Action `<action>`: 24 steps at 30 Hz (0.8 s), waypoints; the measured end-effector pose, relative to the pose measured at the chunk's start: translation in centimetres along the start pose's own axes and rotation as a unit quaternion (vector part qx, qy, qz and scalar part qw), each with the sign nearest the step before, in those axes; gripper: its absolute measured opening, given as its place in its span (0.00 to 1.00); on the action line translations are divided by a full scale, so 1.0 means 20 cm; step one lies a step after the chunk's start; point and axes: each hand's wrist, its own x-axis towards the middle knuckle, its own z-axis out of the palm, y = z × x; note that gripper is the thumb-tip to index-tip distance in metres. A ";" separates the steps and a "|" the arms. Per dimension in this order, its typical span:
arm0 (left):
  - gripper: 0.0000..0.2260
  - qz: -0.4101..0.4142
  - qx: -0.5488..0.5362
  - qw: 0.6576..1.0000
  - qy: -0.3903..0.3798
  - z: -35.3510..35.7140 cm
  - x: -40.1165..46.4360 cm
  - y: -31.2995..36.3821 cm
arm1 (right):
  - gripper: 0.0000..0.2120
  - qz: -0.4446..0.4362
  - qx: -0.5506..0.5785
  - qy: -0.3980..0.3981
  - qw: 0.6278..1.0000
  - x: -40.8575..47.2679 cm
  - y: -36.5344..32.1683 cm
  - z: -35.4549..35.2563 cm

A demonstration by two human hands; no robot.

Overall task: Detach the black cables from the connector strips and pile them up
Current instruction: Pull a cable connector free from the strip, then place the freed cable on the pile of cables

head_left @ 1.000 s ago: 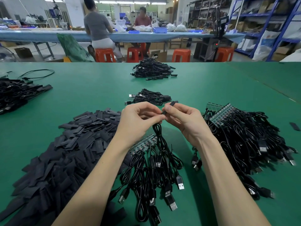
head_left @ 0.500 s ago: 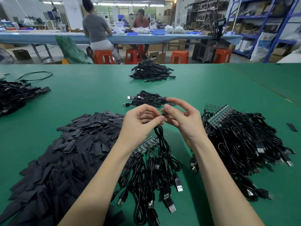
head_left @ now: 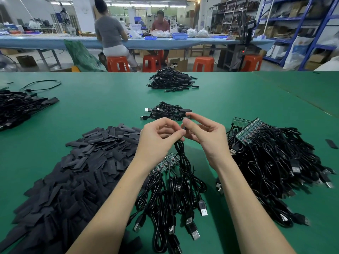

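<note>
Together both hands (head_left: 183, 133) pinch one black cable (head_left: 180, 154) (hanging below).

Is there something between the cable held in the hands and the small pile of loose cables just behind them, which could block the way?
Nothing visible does. The held cable hangs from the left hand and right hand, and only bare green table lies before the small pile.

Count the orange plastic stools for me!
4 orange plastic stools, in a row beyond the green table: one under the seated person, two in the middle, one rightmost. More may be hidden.
</note>
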 end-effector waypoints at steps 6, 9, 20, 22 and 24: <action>0.17 -0.144 0.005 0.989 -0.037 0.04 -0.01 -0.01 | 0.09 -0.016 0.021 0.094 0.995 0.02 -0.01 0.01; 0.14 -0.161 -0.004 0.985 -0.066 0.07 -0.03 -0.02 | 0.10 -0.019 0.036 0.135 0.990 0.03 -0.04 -0.02; 0.10 0.046 0.274 0.961 0.000 0.00 0.37 -0.01 | 0.06 0.049 -0.033 0.141 0.988 0.07 -0.10 -0.07; 0.09 0.052 0.386 0.920 -0.047 -0.03 0.48 -0.06 | 0.06 0.064 -0.050 0.125 0.989 0.07 -0.10 -0.07; 0.09 0.043 0.498 0.861 -0.093 -0.05 0.56 -0.14 | 0.07 0.078 -0.067 0.111 0.989 0.08 -0.09 -0.07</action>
